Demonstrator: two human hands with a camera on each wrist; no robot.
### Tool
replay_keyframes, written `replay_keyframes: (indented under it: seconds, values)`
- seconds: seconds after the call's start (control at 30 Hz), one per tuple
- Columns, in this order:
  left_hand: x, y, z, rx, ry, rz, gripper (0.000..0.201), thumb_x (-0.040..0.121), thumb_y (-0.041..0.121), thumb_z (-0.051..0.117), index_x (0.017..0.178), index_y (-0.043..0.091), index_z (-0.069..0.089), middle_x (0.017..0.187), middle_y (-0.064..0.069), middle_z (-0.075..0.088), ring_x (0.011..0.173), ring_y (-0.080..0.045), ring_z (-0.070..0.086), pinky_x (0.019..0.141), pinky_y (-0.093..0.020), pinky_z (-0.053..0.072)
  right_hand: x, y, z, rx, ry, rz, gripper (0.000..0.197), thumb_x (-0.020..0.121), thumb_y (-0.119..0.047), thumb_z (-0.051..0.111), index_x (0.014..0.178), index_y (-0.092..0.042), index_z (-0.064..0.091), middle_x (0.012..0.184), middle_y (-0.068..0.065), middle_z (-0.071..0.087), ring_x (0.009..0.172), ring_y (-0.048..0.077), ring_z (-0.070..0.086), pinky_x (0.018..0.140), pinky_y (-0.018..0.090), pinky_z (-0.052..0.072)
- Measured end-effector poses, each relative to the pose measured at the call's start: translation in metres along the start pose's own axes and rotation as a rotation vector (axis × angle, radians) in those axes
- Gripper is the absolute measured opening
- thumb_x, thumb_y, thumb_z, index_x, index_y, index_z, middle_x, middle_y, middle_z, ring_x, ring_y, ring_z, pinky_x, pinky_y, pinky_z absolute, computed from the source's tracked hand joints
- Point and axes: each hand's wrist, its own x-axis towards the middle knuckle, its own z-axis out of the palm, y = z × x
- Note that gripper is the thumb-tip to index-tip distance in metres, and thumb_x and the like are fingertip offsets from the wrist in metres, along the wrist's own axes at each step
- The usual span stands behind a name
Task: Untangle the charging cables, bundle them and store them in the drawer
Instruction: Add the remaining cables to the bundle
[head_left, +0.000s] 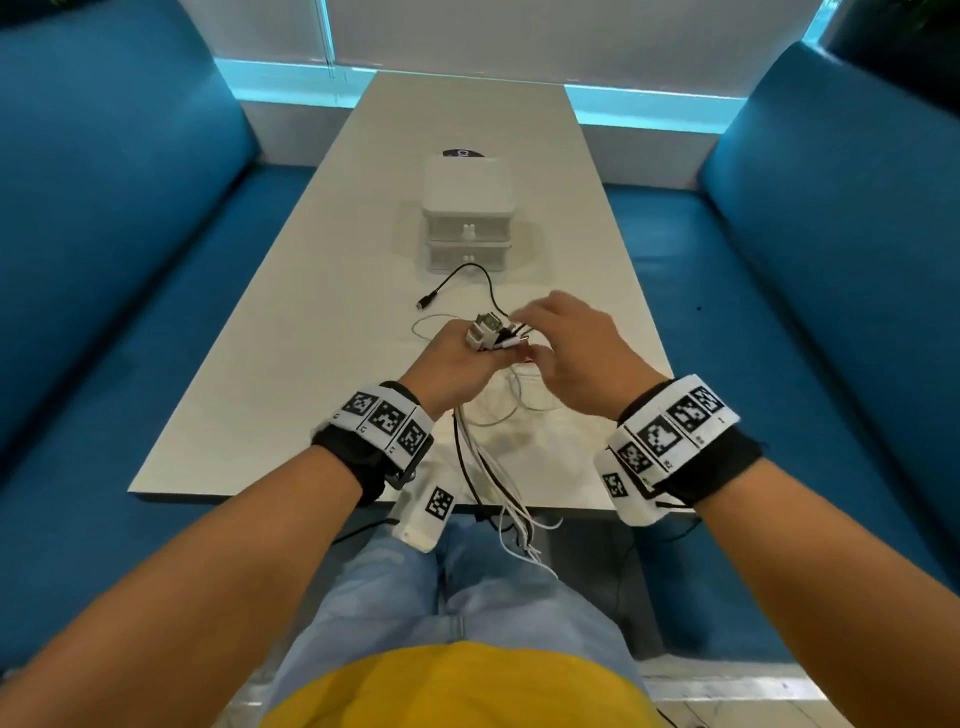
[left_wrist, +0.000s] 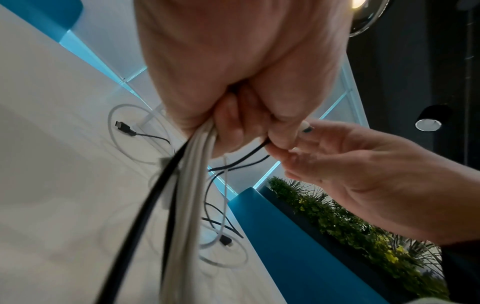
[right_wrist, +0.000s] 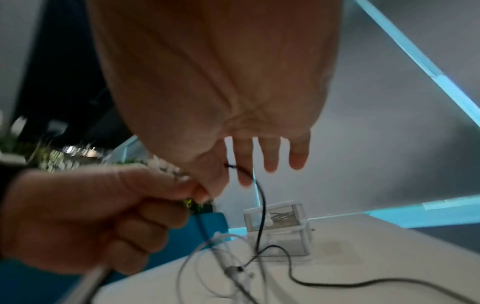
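My left hand (head_left: 460, 364) grips a bundle of white and black charging cables (left_wrist: 192, 174) in a fist over the table's near half. Their plugs (head_left: 485, 330) stick up above the fist, and the free ends (head_left: 514, 514) hang past the table's front edge. My right hand (head_left: 550, 338) is just right of the fist; its thumb and forefinger pinch a black cable (right_wrist: 261, 203), the other fingers (right_wrist: 270, 156) straight. That black cable (head_left: 470, 270) loops on the table to a loose plug (head_left: 423, 301). The white two-drawer unit (head_left: 467, 218) stands beyond, both drawers closed.
The long white table (head_left: 311, 312) runs away from me between two blue sofas (head_left: 130, 234). White cable loops (head_left: 498, 405) lie on it under my hands. A dark round sticker (head_left: 462, 152) lies behind the drawer unit. A window wall closes the far end.
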Motion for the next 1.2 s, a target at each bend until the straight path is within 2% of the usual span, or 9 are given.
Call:
replay_keyframes:
  seconds: [0.1,0.3,0.37,0.47,0.57,0.7,0.83,1.03,1.2]
  values:
    - [0.0,-0.002,-0.008,-0.001,0.016,-0.018,0.029,0.092,0.022,0.064,0.065,0.022,0.052,0.036,0.016,0.042,0.03,-0.001,0.034,0.036,-0.015,0.024,0.008,0.002,-0.009,0.095,0.093,0.038,0.022,0.096,-0.027,0.05,0.1,-0.02,0.07,0.096,0.0,0.072,0.095,0.025,0.063,0.082,0.04,0.047]
    - [0.0,-0.022,-0.015,-0.047,0.063,-0.147,0.028,0.09,0.028,0.065,0.069,0.017,0.052,0.043,0.012,0.034,0.036,-0.006,0.026,0.046,-0.024,0.021,0.019,0.029,-0.073,0.538,0.692,0.333,0.022,0.092,-0.019,0.048,0.091,-0.014,0.069,0.076,-0.003,0.068,0.076,0.012,0.063,0.081,0.032,0.052]
    - [0.0,-0.02,-0.013,-0.058,0.093,-0.14,0.026,0.091,0.029,0.065,0.069,0.018,0.054,0.044,0.011,0.034,0.035,-0.006,0.026,0.046,-0.023,0.022,0.016,0.04,-0.075,0.376,0.587,0.421,0.024,0.092,-0.022,0.048,0.104,-0.013,0.067,0.099,0.005,0.071,0.093,0.018,0.063,0.09,0.035,0.048]
    - [-0.001,-0.012,-0.009,-0.026,0.082,-0.101,0.027,0.092,0.028,0.063,0.069,0.018,0.053,0.038,0.014,0.035,0.031,-0.004,0.027,0.04,-0.017,0.023,0.007,0.029,-0.057,0.057,0.304,0.425,0.058,0.089,-0.02,0.056,0.144,-0.022,0.036,0.146,0.007,0.04,0.133,0.029,0.038,0.108,0.047,0.032]
    - [-0.003,-0.006,-0.006,0.028,0.071,-0.06,0.025,0.092,0.026,0.062,0.07,0.018,0.056,0.033,0.015,0.038,0.028,-0.002,0.032,0.041,-0.023,0.024,0.001,-0.002,-0.036,-0.132,0.118,0.174,0.073,0.085,-0.014,0.053,0.149,-0.032,0.024,0.157,0.001,0.023,0.146,0.027,0.013,0.116,0.055,0.011]
    - [-0.009,-0.001,-0.006,0.083,0.077,0.014,0.025,0.093,0.018,0.059,0.068,0.02,0.055,0.035,0.018,0.042,0.032,0.001,0.037,0.047,-0.024,0.025,-0.003,-0.023,-0.012,-0.135,-0.093,0.011,0.055,0.093,-0.02,0.046,0.145,-0.031,0.035,0.152,-0.003,0.033,0.148,0.022,0.008,0.115,0.057,-0.008]
    - [-0.008,0.0,-0.009,0.025,0.085,0.003,0.023,0.094,0.02,0.059,0.072,0.014,0.055,0.036,0.014,0.036,0.032,-0.003,0.03,0.042,-0.022,0.023,0.004,-0.02,-0.016,-0.118,-0.028,0.002,0.027,0.099,-0.031,0.043,0.118,-0.028,0.063,0.116,-0.003,0.063,0.131,0.018,0.041,0.115,0.052,0.004]
    - [-0.01,-0.013,-0.013,0.105,0.015,-0.086,0.028,0.093,0.031,0.061,0.07,0.015,0.056,0.042,0.012,0.035,0.035,-0.005,0.03,0.039,-0.019,0.025,0.014,0.007,-0.063,0.301,0.611,0.295,0.025,0.093,-0.02,0.043,0.095,-0.02,0.068,0.086,-0.004,0.07,0.089,0.025,0.064,0.089,0.041,0.046]
    - [-0.006,-0.009,-0.011,0.03,0.05,-0.065,0.026,0.093,0.025,0.062,0.069,0.017,0.055,0.051,0.008,0.044,0.033,-0.001,0.032,0.039,-0.016,0.026,0.011,0.012,-0.055,-0.081,0.391,0.347,0.044,0.091,-0.015,0.049,0.134,-0.024,0.048,0.133,0.004,0.053,0.126,0.03,0.044,0.108,0.051,0.028]
